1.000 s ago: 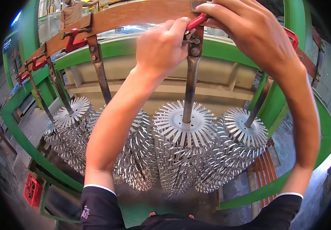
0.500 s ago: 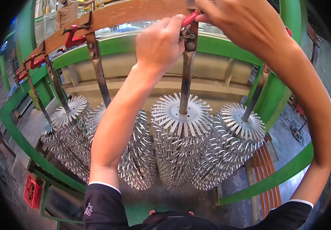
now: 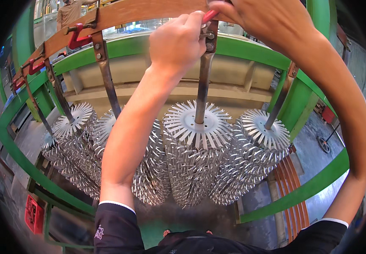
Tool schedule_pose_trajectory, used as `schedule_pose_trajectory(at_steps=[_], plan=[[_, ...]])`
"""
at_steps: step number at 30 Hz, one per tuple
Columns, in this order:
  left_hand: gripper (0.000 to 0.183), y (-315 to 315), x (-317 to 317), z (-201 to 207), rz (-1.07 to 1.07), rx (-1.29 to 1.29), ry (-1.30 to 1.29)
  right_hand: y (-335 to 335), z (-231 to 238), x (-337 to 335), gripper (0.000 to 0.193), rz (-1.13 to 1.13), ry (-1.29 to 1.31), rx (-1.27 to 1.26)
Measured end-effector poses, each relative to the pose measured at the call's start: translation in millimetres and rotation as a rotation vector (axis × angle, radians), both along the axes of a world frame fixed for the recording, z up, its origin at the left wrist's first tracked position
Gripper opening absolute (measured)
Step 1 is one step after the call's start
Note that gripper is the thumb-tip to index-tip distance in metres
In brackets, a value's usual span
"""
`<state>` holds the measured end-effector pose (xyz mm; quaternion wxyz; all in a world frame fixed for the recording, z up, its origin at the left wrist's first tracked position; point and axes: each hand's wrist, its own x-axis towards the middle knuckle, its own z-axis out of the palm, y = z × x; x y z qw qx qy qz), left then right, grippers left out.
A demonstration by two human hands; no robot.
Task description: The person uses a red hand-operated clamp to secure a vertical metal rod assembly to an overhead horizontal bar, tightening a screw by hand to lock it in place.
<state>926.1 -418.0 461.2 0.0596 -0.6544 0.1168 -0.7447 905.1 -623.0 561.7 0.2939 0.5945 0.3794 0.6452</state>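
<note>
Both my arms reach up to a copper-coloured bar (image 3: 149, 17). Closed around the near part of a red C-clamp (image 3: 210, 16) at the bar is my left hand (image 3: 176, 44). My right hand (image 3: 244, 15) is closed at the clamp's far end, its fingers partly cut off by the top edge. Just below them, a bolted hanger rod (image 3: 203, 80) carries a stack of toothed silvery discs (image 3: 197, 125). Another such stack (image 3: 265, 129) hangs to the right, and several more hang to the left, one partly behind my left forearm.
A green frame (image 3: 128, 45) surrounds the stacks, with a curved rail (image 3: 297, 199) at the near right. More red C-clamps (image 3: 79, 37) grip the bar leftward. A red crate (image 3: 33, 213) sits low left. Far left, a person (image 3: 70, 15) stands behind the bar.
The scene has shifted slightly left and down-left in view. My right hand has shifted slightly up and left over the clamp; my left hand keeps its hold.
</note>
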Motion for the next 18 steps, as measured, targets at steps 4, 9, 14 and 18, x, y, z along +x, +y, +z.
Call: schedule_pose_trajectory(at_steps=[4,9,14,18], plan=[[0.026,-3,-3,0,0.028,-0.023,0.013,3,-1,0,0.051,0.035,-0.122,-0.055],[0.027,-4,-2,-1,0.039,-0.021,0.018,2,-6,-6,0.051,-0.193,0.147,0.052],[0.031,-2,0,-1,-0.031,-0.016,-0.014,10,-4,-4,0.051,-0.081,-0.125,-0.017],[0.033,-2,1,0,-0.022,-0.019,-0.007,7,-9,-13,0.047,-0.057,0.164,0.104]])
